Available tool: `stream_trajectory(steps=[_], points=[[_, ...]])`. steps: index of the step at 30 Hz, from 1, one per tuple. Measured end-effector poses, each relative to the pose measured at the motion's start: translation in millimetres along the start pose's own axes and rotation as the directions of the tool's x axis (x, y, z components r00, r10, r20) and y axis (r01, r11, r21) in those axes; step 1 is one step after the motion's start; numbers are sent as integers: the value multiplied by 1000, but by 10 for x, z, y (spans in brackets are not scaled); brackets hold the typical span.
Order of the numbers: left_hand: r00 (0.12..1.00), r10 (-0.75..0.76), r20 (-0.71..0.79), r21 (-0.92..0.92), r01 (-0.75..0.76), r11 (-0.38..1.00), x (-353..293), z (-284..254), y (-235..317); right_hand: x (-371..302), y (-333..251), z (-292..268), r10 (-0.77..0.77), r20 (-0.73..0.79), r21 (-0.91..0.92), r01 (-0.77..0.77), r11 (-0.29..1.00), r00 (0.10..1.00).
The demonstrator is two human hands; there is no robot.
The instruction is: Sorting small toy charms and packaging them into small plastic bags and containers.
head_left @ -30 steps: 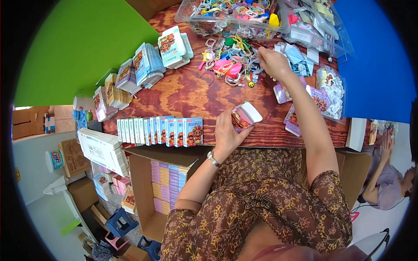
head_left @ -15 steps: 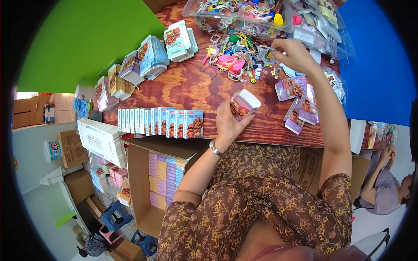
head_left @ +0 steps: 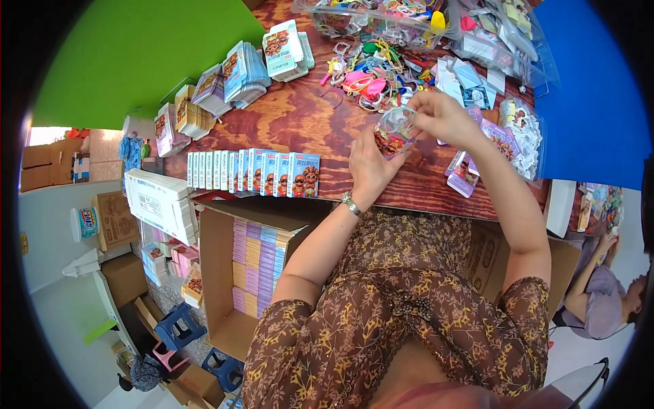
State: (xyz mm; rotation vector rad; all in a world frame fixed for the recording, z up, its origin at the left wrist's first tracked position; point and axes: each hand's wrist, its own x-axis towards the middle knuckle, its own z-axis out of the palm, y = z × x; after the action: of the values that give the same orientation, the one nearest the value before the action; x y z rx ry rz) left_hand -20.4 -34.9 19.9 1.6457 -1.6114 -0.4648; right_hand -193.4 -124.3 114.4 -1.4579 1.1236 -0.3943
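My left hand (head_left: 371,169) grips a small, colourful paper box (head_left: 390,144) by its sides, above the near part of the wooden table. At the box's top, my right hand (head_left: 441,117) pinches a bundle of greyish-white looped cord (head_left: 395,120). The cord covers the mouth of the box, so how far it reaches inside is hidden. Just beyond lies a loose pile of colourful bands and trinkets (head_left: 371,83). Purple printed packs (head_left: 464,176) lie by my right forearm. To the left, a row of blue-and-white boxes (head_left: 304,176) stands upright.
Clear plastic bins (head_left: 381,28) of trinkets and cards line the far edge. White pieces fill a tray (head_left: 526,146) at the right. Flat carton stacks (head_left: 244,76) stand far left. Below the table, a cardboard box (head_left: 216,307) holds coloured boxes. Another person (head_left: 599,293) sits at right.
My right hand has come from the pile toward me, bringing the looped cord to the box mouth. My left hand and the box have shifted slightly right and up in the picture.
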Motion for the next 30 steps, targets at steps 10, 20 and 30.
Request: stream_trajectory(steps=[10,20,30], points=[[997,75,28,37,-76,996,-64,3,51,-135,123,23,-11,40,128,5,992,999],[996,81,32,8,-82,997,-95,-23,107,-137,165,31,-102,-49,-334,80,939,994],[988,101,114,110,-113,987,-103,-64,204,-409,144,221,-461,-240,-583,253,772,854]])
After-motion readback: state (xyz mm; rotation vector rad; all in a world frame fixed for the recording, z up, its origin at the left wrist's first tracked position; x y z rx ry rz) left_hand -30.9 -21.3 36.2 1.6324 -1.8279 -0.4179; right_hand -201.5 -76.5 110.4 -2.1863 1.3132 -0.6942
